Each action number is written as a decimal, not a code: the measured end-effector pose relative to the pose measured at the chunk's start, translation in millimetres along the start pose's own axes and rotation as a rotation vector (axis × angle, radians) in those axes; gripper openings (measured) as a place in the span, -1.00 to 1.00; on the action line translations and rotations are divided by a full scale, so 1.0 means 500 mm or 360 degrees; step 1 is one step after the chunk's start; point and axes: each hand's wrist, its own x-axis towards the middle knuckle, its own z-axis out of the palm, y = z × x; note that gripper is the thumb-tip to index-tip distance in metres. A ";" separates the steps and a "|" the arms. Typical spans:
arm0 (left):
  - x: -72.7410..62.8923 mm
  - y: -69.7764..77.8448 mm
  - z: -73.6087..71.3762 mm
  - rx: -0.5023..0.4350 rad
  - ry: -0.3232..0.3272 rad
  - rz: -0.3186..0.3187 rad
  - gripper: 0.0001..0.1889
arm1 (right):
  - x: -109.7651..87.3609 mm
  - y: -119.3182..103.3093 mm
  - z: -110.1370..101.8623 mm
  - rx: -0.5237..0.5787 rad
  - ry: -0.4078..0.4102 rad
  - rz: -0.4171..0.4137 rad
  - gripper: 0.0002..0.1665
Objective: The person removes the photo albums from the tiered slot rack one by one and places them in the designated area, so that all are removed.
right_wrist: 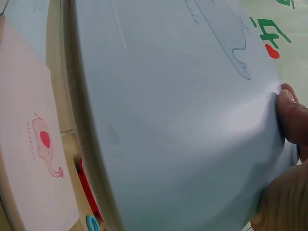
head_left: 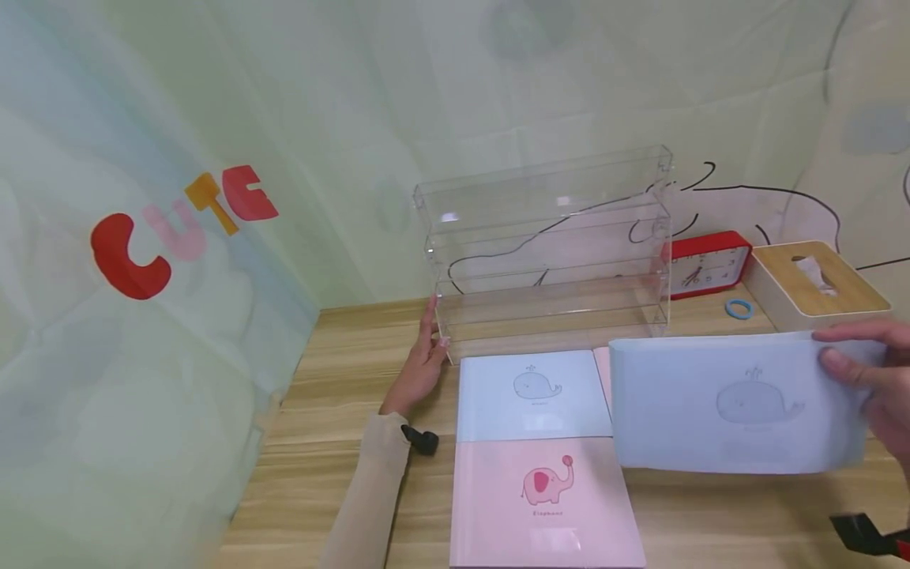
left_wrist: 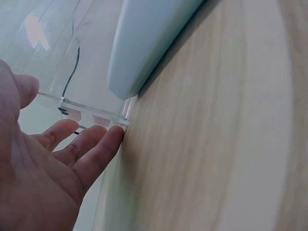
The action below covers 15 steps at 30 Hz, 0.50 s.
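My left hand (head_left: pixel 419 371) rests against the left side panel of a clear acrylic rack (head_left: pixel 547 300) with several levels. In the left wrist view, its fingers (left_wrist: pixel 96 147) are extended along the panel, the thumb apart. My right hand (head_left: pixel 885 379) pinches the right edge of a light blue notebook with a whale drawing (head_left: pixel 668 411), held above the table. That held notebook (right_wrist: pixel 183 120) fills most of the right wrist view, with the thumb on its cover. Before the rack lie another blue whale notebook (head_left: pixel 490 403) and, nearer me, a pink elephant notebook (head_left: pixel 490 490).
Right of the rack stand a red clock (head_left: pixel 711 265) and a tissue box (head_left: pixel 853 296) with a wooden lid. A blue ring (head_left: pixel 739 308) lies in front of the clock. A strip of another pink cover (head_left: pixel 602 367) shows beside the held notebook. A printed cloth hangs behind.
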 end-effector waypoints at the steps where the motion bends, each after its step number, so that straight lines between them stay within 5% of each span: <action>1: 0.000 0.000 0.001 -0.0006 -0.0002 -0.0001 -0.18 | -0.005 0.000 0.004 0.0002 0.0006 0.0002 -0.65; 15: -0.001 -0.001 -0.002 0.0023 0.0009 0.0008 -0.18 | -0.042 0.041 0.011 0.0171 0.0016 -0.0014 -0.60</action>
